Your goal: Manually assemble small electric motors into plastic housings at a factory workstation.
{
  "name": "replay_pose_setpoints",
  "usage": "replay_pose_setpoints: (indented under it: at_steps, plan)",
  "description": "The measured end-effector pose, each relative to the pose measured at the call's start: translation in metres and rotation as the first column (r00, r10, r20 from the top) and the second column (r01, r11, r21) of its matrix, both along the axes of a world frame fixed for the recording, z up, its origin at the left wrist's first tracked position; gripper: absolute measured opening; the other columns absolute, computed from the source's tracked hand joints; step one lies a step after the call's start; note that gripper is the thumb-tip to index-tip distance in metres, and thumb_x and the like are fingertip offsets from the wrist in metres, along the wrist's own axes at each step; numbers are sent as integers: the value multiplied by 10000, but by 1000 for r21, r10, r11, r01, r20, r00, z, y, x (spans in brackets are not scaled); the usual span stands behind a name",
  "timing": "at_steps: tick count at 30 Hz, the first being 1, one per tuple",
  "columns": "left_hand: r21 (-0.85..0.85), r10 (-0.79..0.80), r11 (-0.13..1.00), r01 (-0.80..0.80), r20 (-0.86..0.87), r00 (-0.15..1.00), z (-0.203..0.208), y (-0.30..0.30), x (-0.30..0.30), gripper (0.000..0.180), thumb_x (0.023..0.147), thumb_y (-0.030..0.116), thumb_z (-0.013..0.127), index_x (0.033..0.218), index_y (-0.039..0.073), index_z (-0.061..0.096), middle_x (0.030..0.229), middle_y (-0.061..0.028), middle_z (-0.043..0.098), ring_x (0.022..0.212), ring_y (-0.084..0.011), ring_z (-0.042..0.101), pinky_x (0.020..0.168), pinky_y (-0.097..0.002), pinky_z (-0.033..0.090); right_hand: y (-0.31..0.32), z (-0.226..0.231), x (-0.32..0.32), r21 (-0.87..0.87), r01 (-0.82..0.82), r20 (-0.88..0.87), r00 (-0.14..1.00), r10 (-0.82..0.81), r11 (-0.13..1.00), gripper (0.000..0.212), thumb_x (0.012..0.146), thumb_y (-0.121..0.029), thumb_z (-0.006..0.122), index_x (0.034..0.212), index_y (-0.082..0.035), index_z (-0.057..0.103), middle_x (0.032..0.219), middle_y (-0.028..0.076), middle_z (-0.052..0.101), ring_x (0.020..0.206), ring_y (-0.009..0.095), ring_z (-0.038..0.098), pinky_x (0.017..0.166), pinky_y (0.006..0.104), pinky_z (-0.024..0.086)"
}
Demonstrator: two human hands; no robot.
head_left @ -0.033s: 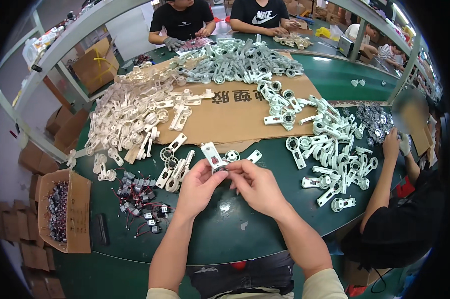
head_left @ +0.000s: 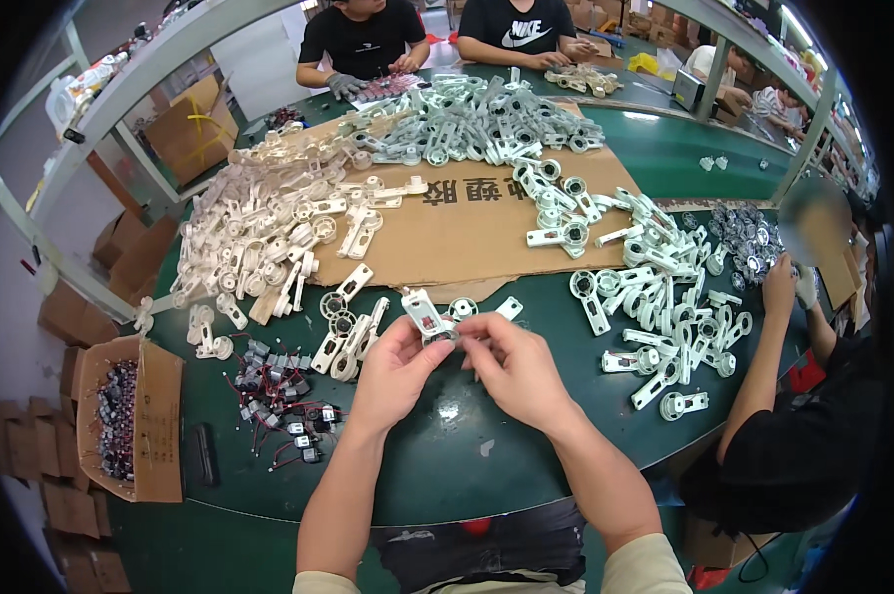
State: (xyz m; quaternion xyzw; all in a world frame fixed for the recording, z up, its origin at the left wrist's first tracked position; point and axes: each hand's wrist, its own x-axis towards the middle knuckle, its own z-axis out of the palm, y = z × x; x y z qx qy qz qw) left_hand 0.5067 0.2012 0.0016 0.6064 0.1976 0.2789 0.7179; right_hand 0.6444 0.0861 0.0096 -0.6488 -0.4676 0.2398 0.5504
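My left hand (head_left: 397, 374) is closed around a white plastic housing (head_left: 424, 313), a flat handle-shaped part with a cut-out showing something reddish inside. The housing tilts up and away from me over the near part of the table. At its lower end, the fingers of my right hand (head_left: 509, 364) are pinched together; whatever they grip is too small to make out. Just beyond my hands lie a white ring-ended housing (head_left: 463, 309) and another white piece (head_left: 509, 308). Left of my left hand are several similar housings (head_left: 343, 342) and a heap of small motors with red and dark wires (head_left: 274, 386).
Heaps of cream housings (head_left: 259, 218) and pale green-white housings (head_left: 476, 119) cover a cardboard sheet (head_left: 447, 238). More housings (head_left: 679, 327) lie at right, near a co-worker's arm (head_left: 758, 366). A carton of motors (head_left: 160, 426) stands left, beside a black bar-shaped object (head_left: 203, 453).
The housing's upper end has tipped slightly down and to the right in my left hand. My right fingers have shifted a little up at its lower end.
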Motion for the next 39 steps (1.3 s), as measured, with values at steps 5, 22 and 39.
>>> replay_pose_setpoints:
  at_steps: [5, 22, 39]
  plan:
    - [28, -15, 1000, 14, 27, 1000, -4, -2, -2, 257, 970, 3, 594, 1223, -17, 556, 1189, -75, 631, 1094, -141, 612, 975, -289, 488, 0, 8, -3, 58, 29, 93, 995, -34, 998, 207, 958, -44, 629, 1158, 12, 625, 958, 82, 706, 777, 93, 663, 685, 240, 527]
    - [-89, -11, 996, 6, -64, 998, 0, -9, 2, 342, 981, 50, 597, 1315, 7, 536, 1243, -88, 607, 1123, -160, 608, 1002, -351, 524, 5, -5, 4, -6, 23, -313, 949, -24, 1000, 239, 980, -72, 609, 1195, 34, 614, 994, 41, 665, 856, 71, 600, 739, 228, 503]
    - [163, 91, 982, -91, 9, 996, -14, -25, 12, 326, 939, -57, 608, 1258, -14, 549, 1176, -63, 606, 1034, -130, 647, 894, -265, 531, 10, -15, 4, 75, -5, -629, 776, 51, 997, 309, 909, -115, 658, 1159, 15, 533, 1042, 69, 602, 939, 130, 570, 839, 286, 488]
